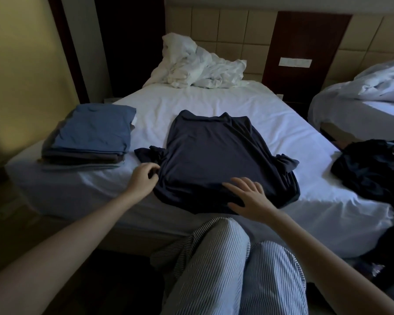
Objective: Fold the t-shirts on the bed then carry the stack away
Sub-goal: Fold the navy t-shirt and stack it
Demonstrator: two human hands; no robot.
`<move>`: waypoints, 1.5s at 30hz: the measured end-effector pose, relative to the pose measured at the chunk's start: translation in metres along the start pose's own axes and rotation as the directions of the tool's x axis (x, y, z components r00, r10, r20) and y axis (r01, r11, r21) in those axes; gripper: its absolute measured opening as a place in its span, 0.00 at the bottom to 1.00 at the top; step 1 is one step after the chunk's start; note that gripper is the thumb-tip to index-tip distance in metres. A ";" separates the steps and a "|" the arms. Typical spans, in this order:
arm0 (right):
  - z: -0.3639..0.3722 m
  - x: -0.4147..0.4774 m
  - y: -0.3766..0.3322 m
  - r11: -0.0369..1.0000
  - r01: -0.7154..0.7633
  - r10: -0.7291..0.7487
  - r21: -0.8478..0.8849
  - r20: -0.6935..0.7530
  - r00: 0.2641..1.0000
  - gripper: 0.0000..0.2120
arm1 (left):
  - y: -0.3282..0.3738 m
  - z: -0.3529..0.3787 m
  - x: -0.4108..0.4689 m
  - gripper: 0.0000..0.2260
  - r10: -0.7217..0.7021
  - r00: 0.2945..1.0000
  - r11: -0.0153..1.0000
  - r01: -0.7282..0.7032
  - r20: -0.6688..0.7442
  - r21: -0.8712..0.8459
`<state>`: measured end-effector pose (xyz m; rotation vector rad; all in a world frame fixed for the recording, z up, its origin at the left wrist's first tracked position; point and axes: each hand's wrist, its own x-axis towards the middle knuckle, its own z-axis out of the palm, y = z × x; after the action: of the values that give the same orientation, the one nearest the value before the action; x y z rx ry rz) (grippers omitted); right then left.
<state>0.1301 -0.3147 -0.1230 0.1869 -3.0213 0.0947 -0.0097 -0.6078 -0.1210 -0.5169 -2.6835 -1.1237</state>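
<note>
Navy t-shirt (216,155): spread flat, middle of bed (214,98). Left hand (143,180): grip pinched on its left edge. Right hand (248,198): grip apart, flat on near edge. Folded stack (91,137): bed's left.

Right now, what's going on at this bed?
A person is folding t-shirts on the bed. A navy t-shirt lies spread out in front of them. The left hand pinches its edge just below the sleeve, and the right hand rests flat on the near hem. A folded stack with a blue shirt on top sits to the left. A dark pile of clothes lies unfolded on the right.
</note>
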 end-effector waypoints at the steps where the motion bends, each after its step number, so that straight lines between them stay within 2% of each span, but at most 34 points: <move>1: 0.002 0.009 -0.013 1.000 0.021 -0.021 0.016 -0.005 1.000 0.40 | 0.000 -0.001 0.007 0.12 -0.142 0.989 0.988 0.139 -0.036 -0.072; 3: 0.005 0.026 -0.044 0.996 0.077 -0.076 0.048 -0.016 0.997 0.34 | 0.000 -0.001 0.021 0.05 -0.400 0.914 0.892 0.371 -0.068 -0.260; 4: 0.008 0.035 -0.061 0.992 0.108 -0.107 0.060 -0.024 0.994 0.32 | 0.000 -0.001 0.028 0.02 -0.485 0.873 0.828 0.436 -0.058 -0.353; 6: 0.015 0.049 -0.094 0.984 0.163 -0.160 0.072 -0.047 0.986 0.31 | -0.001 0.000 0.043 0.04 -0.556 0.831 0.728 0.477 -0.016 -0.492; 8: 0.029 0.063 -0.122 0.985 0.160 -0.157 0.063 -0.040 0.987 0.35 | -0.003 0.003 0.055 0.13 -0.589 0.807 0.636 0.493 0.038 -0.594; 11: 0.055 0.084 -0.151 0.995 0.071 -0.076 -0.076 -0.064 0.995 0.48 | -0.005 0.004 0.069 0.14 -0.633 0.761 0.466 0.518 0.139 -0.717; 13: 0.073 0.096 -0.159 0.991 -0.009 -0.010 -0.132 -0.139 0.990 0.53 | -0.005 0.000 0.072 0.13 -0.636 0.742 0.396 0.550 0.213 -0.735; 14: 0.080 0.100 -0.160 0.991 -0.026 0.004 -0.130 -0.162 0.987 0.51 | -0.005 -0.002 0.071 0.14 -0.629 0.734 0.355 0.566 0.258 -0.744; 16: 0.085 0.104 -0.161 0.993 -0.015 -0.014 -0.113 -0.249 0.968 0.39 | -0.009 -0.007 0.067 0.16 -0.586 0.734 0.220 0.552 0.343 -0.804; 18: 0.089 0.104 -0.159 0.995 0.012 -0.047 -0.099 -0.359 0.932 0.26 | -0.013 -0.013 0.057 0.14 -0.535 0.761 0.089 0.482 0.366 -0.872; 21: 0.095 0.098 -0.153 0.993 0.107 -0.118 -0.051 -0.492 0.863 0.22 | -0.021 -0.019 0.036 0.13 -0.426 0.817 -0.012 0.424 0.388 -0.906; 23: 0.100 0.093 -0.151 0.986 0.164 -0.146 -0.020 -0.563 0.813 0.20 | -0.028 -0.020 0.023 0.14 -0.397 0.827 -0.077 0.403 0.398 -0.912; 25: 0.104 0.089 -0.150 0.985 0.173 -0.149 -0.010 -0.553 0.820 0.21 | -0.036 -0.018 0.012 0.15 -0.366 0.843 -0.140 0.370 0.395 -0.919; 28: 0.109 0.089 -0.148 0.985 0.148 -0.172 -0.089 -0.431 0.886 0.22 | -0.043 -0.017 0.008 0.18 -0.287 0.893 -0.237 0.285 0.347 -0.929; 31: 0.108 0.086 -0.148 0.978 0.142 -0.179 -0.151 -0.271 0.946 0.26 | -0.021 -0.017 0.013 0.21 -0.178 0.938 -0.193 0.262 0.296 -0.945; 33: 0.110 0.082 -0.148 0.975 0.135 -0.169 -0.178 -0.192 0.967 0.30 | 0.006 -0.010 0.014 0.19 -0.035 0.959 -0.055 0.279 0.281 -0.959; 34: 0.110 0.079 -0.149 0.975 0.131 -0.160 -0.182 -0.155 0.975 0.31 | 0.022 -0.007 0.013 0.15 0.059 0.952 0.091 0.294 0.300 -0.951; 36: 0.112 0.075 -0.150 0.976 0.124 -0.144 -0.181 -0.101 0.984 0.29 | 0.046 0.003 0.013 0.10 0.253 0.869 0.501 0.259 0.426 -0.826; 37: 0.113 0.073 -0.150 0.976 0.120 -0.137 -0.180 -0.087 0.987 0.29 | 0.050 0.008 0.015 0.10 0.294 0.826 0.682 0.171 0.481 -0.711; 38: 0.114 0.072 -0.150 0.978 0.114 -0.130 -0.175 -0.085 0.988 0.29 | 0.051 0.013 0.018 0.11 0.301 0.827 0.818 0.033 0.475 -0.574; 39: 0.117 0.071 -0.150 0.980 0.113 -0.131 -0.166 -0.100 0.986 0.30 | 0.045 0.019 0.023 0.11 0.316 0.857 0.901 -0.137 0.407 -0.411; 40: 0.119 0.069 -0.150 0.982 0.116 -0.134 -0.152 -0.117 0.984 0.30 | 0.038 0.027 0.027 0.12 0.351 0.880 0.931 -0.293 0.319 -0.217; 41: 0.121 0.067 -0.150 0.983 0.121 -0.139 -0.140 -0.129 0.982 0.31 | 0.031 0.034 0.030 0.14 0.386 0.882 0.918 -0.396 0.271 -0.016; 43: 0.124 0.064 -0.148 0.982 0.130 -0.147 -0.137 -0.124 0.981 0.31 | 0.019 0.047 0.031 0.22 0.356 0.879 0.844 -0.449 0.318 0.294; 45: 0.130 0.062 -0.146 0.976 0.148 -0.167 -0.159 -0.114 0.979 0.32 | 0.018 0.058 0.037 0.24 0.280 0.883 0.783 -0.437 0.378 0.443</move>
<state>0.0735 -0.4756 -0.2368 0.3897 -2.8586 -0.1285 -0.0388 -0.5459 -0.1386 -1.1023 -2.7777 -0.2026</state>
